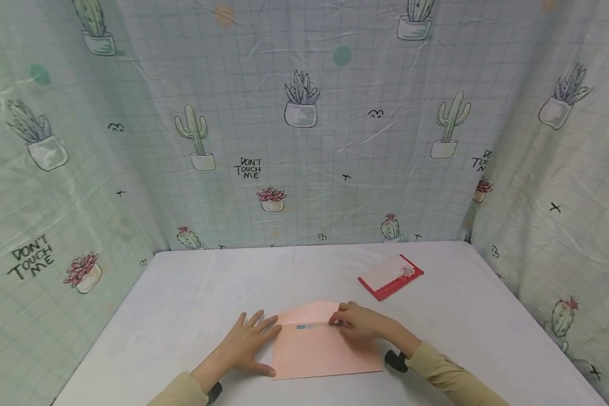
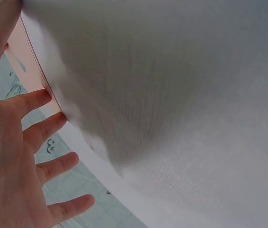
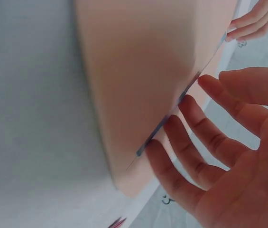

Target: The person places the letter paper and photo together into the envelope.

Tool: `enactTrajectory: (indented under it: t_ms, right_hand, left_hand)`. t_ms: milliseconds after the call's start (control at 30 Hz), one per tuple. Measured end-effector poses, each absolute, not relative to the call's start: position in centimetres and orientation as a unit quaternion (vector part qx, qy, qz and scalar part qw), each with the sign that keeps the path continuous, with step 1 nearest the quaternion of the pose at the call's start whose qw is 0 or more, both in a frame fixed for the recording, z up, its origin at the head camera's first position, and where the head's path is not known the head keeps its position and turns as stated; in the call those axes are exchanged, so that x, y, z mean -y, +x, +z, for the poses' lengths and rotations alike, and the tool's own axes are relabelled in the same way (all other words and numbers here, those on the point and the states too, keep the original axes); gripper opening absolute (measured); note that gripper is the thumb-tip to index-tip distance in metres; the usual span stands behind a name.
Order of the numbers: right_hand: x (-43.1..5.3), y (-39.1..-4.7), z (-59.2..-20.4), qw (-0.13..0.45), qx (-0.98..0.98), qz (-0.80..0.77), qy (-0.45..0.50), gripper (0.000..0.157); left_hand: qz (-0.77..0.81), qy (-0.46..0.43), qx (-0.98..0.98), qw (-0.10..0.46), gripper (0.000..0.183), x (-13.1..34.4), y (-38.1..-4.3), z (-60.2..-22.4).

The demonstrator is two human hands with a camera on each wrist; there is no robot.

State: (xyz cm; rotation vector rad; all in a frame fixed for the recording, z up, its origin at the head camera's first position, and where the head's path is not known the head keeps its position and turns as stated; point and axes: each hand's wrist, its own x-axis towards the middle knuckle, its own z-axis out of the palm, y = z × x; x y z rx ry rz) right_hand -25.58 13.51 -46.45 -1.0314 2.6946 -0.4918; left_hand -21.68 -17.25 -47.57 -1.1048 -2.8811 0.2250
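Note:
A pink envelope (image 1: 314, 358) lies on the white table with its pointed flap (image 1: 314, 310) raised toward the far side. Along the fold runs a narrow bluish strip (image 1: 307, 326), partly covered by the fingers. My left hand (image 1: 246, 344) is spread at the envelope's left side, its fingertips and thumb touching the edge. With bent fingers, my right hand (image 1: 362, 326) touches the fold near the strip's right part. In the right wrist view, several fingertips (image 3: 187, 102) meet the strip's edge, and the thumb stands apart from it.
A red card (image 1: 385, 290) with a pale panel and a small flower lies behind the envelope to the right. Cactus-printed curtains (image 1: 304, 152) enclose the table (image 1: 193, 293) at the back and both sides.

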Motion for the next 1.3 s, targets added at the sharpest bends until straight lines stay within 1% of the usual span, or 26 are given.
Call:
enactTrajectory:
  t_ms: [200, 467, 733, 867, 1000, 1033, 1167, 1300]
  right_hand:
    - [-14.8, -25.8, -46.9, 0.092, -0.910, -0.207, -0.348, 0.022]
    - [-17.5, -26.0, -47.2, 0.029, -0.908, -0.262, -0.326, 0.017]
    - [-20.6, -26.8, -47.5, -0.043, -0.922, -0.229, -0.309, 0.017]
    - [-22.1, -27.4, -47.5, -0.082, -0.933, -0.219, -0.274, 0.017]
    - [-23.3, -27.8, -47.3, -0.113, -0.940, -0.223, -0.233, 0.016]
    - [-23.8, -28.0, -47.4, -0.127, -0.938, -0.220, -0.235, 0.014]
    - [-25.0, -28.7, -47.5, -0.132, -0.943, -0.213, -0.218, 0.019]
    - [-26.1, -29.8, -47.9, -0.150, -0.951, -0.166, -0.213, 0.024]
  left_hand:
    - [0.067, -0.351, 0.934, 0.012, 0.092, 17.2, -21.6, -47.3]
    - [0.051, -0.358, 0.932, 0.020, 0.092, 17.1, -21.5, -47.4]
    - [0.058, -0.359, 0.931, 0.029, 0.092, 17.2, -21.6, -47.6]
    - [0.052, -0.365, 0.929, 0.038, 0.091, 17.2, -21.7, -47.5]
    - [0.053, -0.359, 0.931, 0.028, 0.091, 17.3, -21.7, -47.5]
    - [0.054, -0.358, 0.932, 0.025, 0.091, 17.3, -21.7, -47.5]
    - [0.055, -0.357, 0.932, 0.019, 0.091, 17.3, -21.7, -47.5]
    - [0.059, -0.361, 0.930, 0.025, 0.091, 17.3, -21.6, -47.4]
